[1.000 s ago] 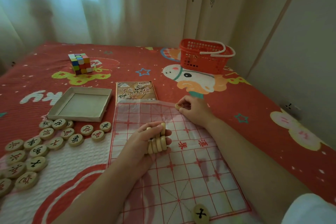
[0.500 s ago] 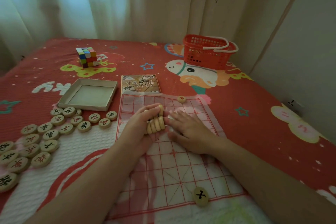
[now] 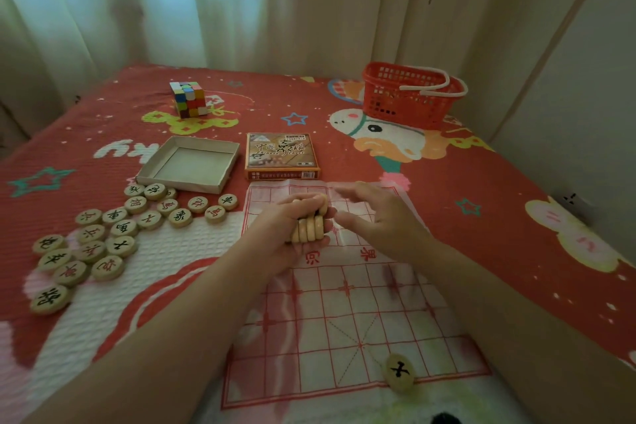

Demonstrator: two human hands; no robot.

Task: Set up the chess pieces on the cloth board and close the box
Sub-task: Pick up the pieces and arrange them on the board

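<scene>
A red-lined cloth board (image 3: pixel 344 320) lies on the bed in front of me. My left hand (image 3: pixel 275 238) hovers over its far half and grips a stack of several round wooden chess pieces (image 3: pixel 309 229) on edge. My right hand (image 3: pixel 378 220) is just to the right of the stack, fingers spread and blurred, with nothing visible in it. One piece with a black character (image 3: pixel 398 372) sits at the board's near edge. Several loose pieces (image 3: pixel 103 241) lie to the left of the board. The box tray (image 3: pixel 179 183) and its printed lid (image 3: pixel 280 155) rest beyond the board.
A colourful puzzle cube (image 3: pixel 188 98) stands at the far left of the red bedspread. A red plastic basket (image 3: pixel 409 93) with white handles sits at the far right. Curtains hang behind the bed and a wall runs along the right.
My right hand left a piece at the board's far edge, drew back to the stack, and now lifts beside it with spread fingers. My left hand keeps holding the stack.
</scene>
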